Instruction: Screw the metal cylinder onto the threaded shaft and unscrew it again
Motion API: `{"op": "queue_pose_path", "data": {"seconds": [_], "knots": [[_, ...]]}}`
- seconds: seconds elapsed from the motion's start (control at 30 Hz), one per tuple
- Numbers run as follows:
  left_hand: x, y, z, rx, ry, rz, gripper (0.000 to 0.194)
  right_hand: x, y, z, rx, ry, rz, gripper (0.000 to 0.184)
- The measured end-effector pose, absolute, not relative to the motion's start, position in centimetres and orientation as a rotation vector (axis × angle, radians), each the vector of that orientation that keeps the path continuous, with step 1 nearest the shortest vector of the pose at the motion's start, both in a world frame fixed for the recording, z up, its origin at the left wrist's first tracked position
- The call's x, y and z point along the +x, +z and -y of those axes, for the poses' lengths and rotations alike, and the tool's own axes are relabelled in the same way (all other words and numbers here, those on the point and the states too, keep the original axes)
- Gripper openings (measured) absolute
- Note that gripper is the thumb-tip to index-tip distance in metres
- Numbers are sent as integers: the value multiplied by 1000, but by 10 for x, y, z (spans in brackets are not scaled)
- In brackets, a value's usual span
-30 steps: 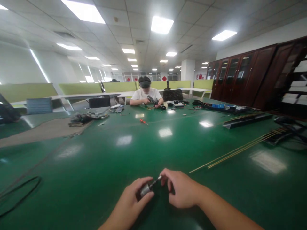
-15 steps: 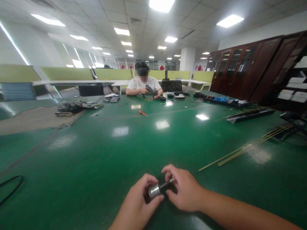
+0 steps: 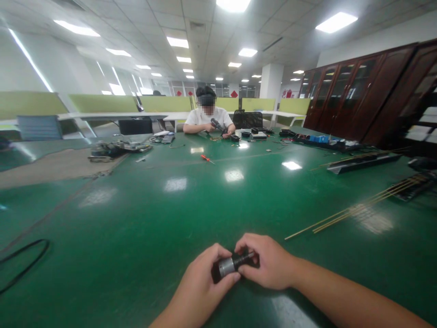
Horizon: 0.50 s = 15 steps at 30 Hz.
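A silver metal cylinder with a narrower black section and a thin shaft (image 3: 226,268) is held above the near part of the green table. My left hand (image 3: 201,278) is closed around its thick silver end, thumb below and fingers over the far side. My right hand (image 3: 269,262) is closed at the thin end, thumb and fingers around the black section and the shaft. The fingers hide part of both ends, so the exact kind of part cannot be made out.
Thin brass-coloured rods (image 3: 348,212) lie to the right, beyond them a dark metal channel (image 3: 363,163). An orange screwdriver (image 3: 205,158) lies mid-table. At the left is a black cable (image 3: 34,246). Across the table a person (image 3: 209,119) holds a dark tool.
My right hand has closed in on the shaft end, its fingers now nearer the cylinder. Both hands sit slightly further right in view, and the whole view has shifted a little.
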<state>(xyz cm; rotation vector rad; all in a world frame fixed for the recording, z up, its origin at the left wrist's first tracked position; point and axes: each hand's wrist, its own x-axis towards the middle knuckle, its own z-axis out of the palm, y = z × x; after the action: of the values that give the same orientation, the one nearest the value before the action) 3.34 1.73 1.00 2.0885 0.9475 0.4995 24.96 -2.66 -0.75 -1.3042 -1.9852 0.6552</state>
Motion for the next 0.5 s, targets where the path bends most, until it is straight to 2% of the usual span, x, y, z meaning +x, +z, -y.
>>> {"op": "queue_pose_path", "data": {"seconds": [0.5], "knots": [[34, 10, -18, 2063, 494, -923, 16, 252, -9, 28, -1221, 623, 2048, 17]]}}
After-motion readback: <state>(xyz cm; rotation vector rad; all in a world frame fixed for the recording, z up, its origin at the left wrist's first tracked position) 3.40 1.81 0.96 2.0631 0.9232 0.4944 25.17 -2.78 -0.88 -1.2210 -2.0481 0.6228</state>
